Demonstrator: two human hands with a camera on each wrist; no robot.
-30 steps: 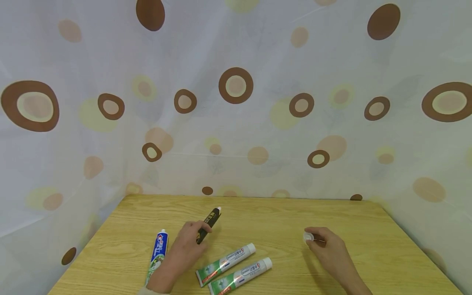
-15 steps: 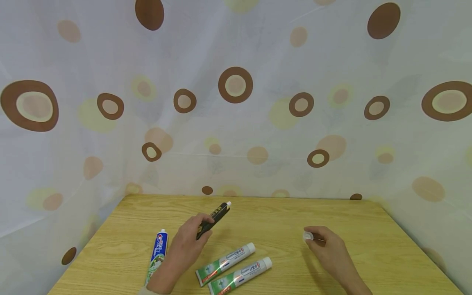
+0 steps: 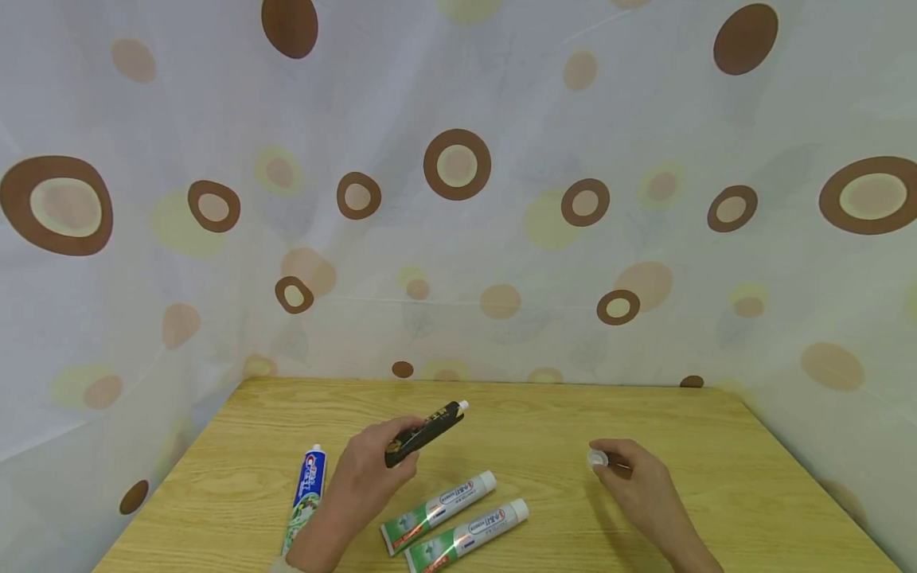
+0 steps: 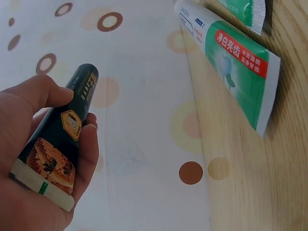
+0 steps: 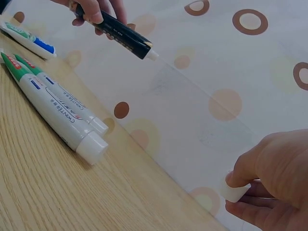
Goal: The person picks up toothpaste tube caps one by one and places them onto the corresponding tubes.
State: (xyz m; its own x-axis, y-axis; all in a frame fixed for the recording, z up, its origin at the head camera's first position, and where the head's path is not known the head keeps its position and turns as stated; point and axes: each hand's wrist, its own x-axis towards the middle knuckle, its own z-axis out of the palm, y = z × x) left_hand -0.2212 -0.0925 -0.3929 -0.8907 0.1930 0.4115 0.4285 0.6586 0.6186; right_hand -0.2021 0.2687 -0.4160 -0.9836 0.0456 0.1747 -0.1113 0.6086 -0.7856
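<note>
My left hand (image 3: 372, 469) grips a black toothpaste tube (image 3: 427, 432) with gold lettering. Its uncapped white nozzle (image 5: 152, 55) points up and to the right. In the left wrist view the thumb lies across the tube (image 4: 67, 125), which bears a honeycomb picture near its flat end. My right hand (image 3: 641, 485) pinches a small white cap (image 3: 597, 459) between thumb and fingers, over the right part of the table. The two hands are well apart, with the nozzle turned toward the right-hand side.
Two green and white toothpaste tubes (image 3: 438, 513) lie side by side on the wooden table (image 3: 559, 414), between the hands and nearer the front. A blue and green Crest tube (image 3: 306, 493) lies left of my left forearm. A dotted curtain (image 3: 458, 263) surrounds the table.
My left hand has lifted the black toothpaste tube from the table and swung its nozzle to the right. The right hand with the cap has hardly moved.
</note>
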